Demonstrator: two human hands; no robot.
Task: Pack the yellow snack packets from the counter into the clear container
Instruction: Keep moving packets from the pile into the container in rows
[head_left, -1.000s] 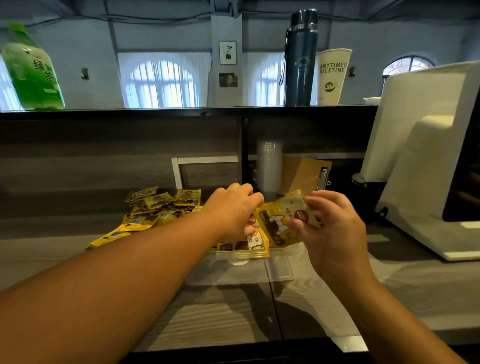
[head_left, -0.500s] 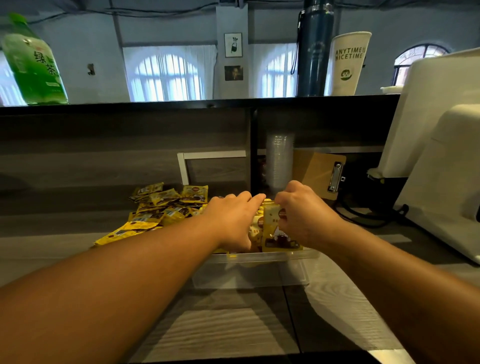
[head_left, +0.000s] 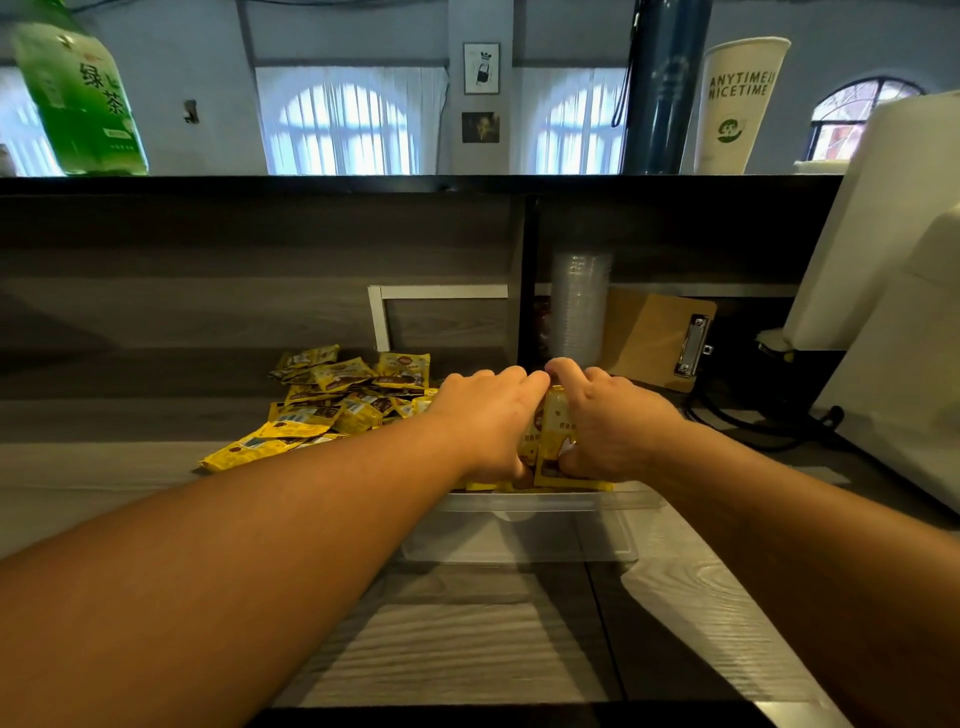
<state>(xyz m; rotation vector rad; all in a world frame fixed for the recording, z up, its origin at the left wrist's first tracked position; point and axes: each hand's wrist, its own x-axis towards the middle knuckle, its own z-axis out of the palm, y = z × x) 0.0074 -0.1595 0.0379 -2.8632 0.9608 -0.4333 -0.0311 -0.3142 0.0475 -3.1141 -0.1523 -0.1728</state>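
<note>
Packets (head_left: 553, 441) standing upright between both hands, long axis vertical, lower edges already inside the far part of the clear container (head_left: 519, 535). Left hand (head_left: 488, 421) pressing against their left face, fingers curled over the top; right hand (head_left: 608, 421) clamped on the right face, thumb low near the bottom edge, fingers bent over the top. Fingertips of both hands nearly touching above the stack. Probably only pushing down and letting go remains for this bundle. Loose pile of yellow snack packets (head_left: 337, 400) lying on the counter (head_left: 104, 467) just left of the container, behind the left forearm, nearer to the left hand.
</note>
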